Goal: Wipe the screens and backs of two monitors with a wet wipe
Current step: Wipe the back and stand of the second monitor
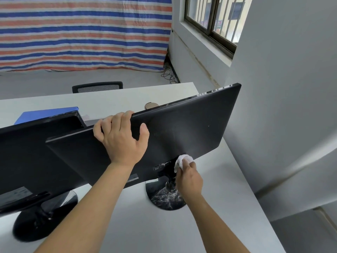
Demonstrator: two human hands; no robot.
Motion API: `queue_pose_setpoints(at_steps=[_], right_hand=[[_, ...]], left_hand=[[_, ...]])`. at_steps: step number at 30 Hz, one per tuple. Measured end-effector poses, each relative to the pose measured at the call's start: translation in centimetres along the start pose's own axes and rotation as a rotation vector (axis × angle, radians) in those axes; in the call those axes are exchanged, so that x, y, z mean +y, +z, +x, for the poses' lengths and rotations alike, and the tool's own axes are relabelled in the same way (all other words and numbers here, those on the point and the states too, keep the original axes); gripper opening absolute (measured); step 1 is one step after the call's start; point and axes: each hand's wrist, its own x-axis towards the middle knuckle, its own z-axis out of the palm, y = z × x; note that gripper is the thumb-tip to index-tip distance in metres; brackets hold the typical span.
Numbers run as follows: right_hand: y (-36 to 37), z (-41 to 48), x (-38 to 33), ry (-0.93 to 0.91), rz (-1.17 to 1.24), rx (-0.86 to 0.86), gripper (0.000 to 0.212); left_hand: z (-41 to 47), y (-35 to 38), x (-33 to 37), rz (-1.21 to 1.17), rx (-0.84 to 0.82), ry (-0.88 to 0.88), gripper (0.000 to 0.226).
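Bracing the monitor [191, 128] from behind, I see my left hand [124, 137] hooked over its top edge, fingers curled past the rim, thumb flat on the back; my right hand [189, 178] pinches the wipe [183, 160], white and bunched, against the lower back just above the stand neck. The matte black panel's long axis rises from left to right; most of it lies above the wipe, nearer my right hand; the second monitor [27, 157] stands just left; the glossy round base [160, 196] sits on the pale desk [228, 207].
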Motion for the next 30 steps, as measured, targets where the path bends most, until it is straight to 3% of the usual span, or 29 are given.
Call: queue_pose_setpoints(at_steps=[5, 9, 14, 18, 23, 27, 30], right_hand=[[-0.1, -1.0, -0.5, -0.337, -0.099, -0.091, 0.041], [-1.3, 0.2, 0.7, -0.198, -0.08, 0.03, 0.026], [-1.1, -0.6, -0.4, -0.443, -0.162, -0.103, 0.032], [-1.7, 0.2, 0.4, -0.167, -0.138, 0.006, 0.03], [-1.1, -1.4, -1.8, -0.409, -0.141, -0.139, 0.037], [-1.7, -0.4, -0.5, -0.145, -0.058, -0.024, 0.029], [-1.5, -0.5, -0.3, -0.077, -0.107, -0.051, 0.032]], left_hand=[[-0.1, -0.3, -0.4, -0.025, -0.003, -0.002, 0.043], [0.0, -0.4, -0.6, -0.015, -0.021, -0.009, 0.04], [0.0, -0.3, -0.2, -0.018, -0.025, 0.0, 0.04], [0.0, -0.4, -0.3, -0.017, -0.029, 0.001, 0.04], [0.0, -0.4, -0.2, -0.019, -0.019, 0.001, 0.039], [-0.2, -0.5, -0.3, -0.017, -0.021, 0.001, 0.039], [-0.1, -0.5, 0.0, -0.017, -0.039, 0.005, 0.04]])
